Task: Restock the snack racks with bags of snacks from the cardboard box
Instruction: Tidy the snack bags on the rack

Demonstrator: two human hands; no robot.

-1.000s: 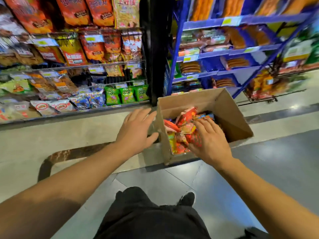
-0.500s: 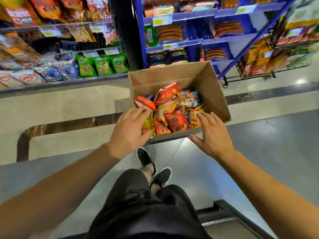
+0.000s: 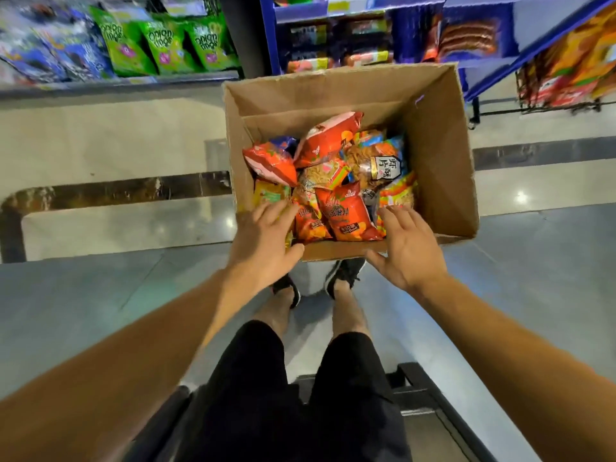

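An open cardboard box (image 3: 440,155) sits on the floor in front of my feet, holding several snack bags, mostly orange and red (image 3: 346,211). My left hand (image 3: 263,241) lies over the box's near left corner, fingers straight and spread, tips touching the bags there. My right hand (image 3: 405,248) hovers at the near right edge of the box, fingers spread and relaxed, holding nothing. The snack rack (image 3: 110,45) with green and blue bags stands at the far left, beyond the box.
A blue shelf unit (image 3: 366,31) with packaged goods stands behind the box. A wire rack (image 3: 566,71) of orange packs is at the far right. My legs and dark shoes (image 3: 343,271) are just below the box. A dark metal frame (image 3: 426,395) lies behind my feet.
The view has tilted down and closer to the box. Both hands have moved forward onto the box's near edge, the left hand now touching the bags.
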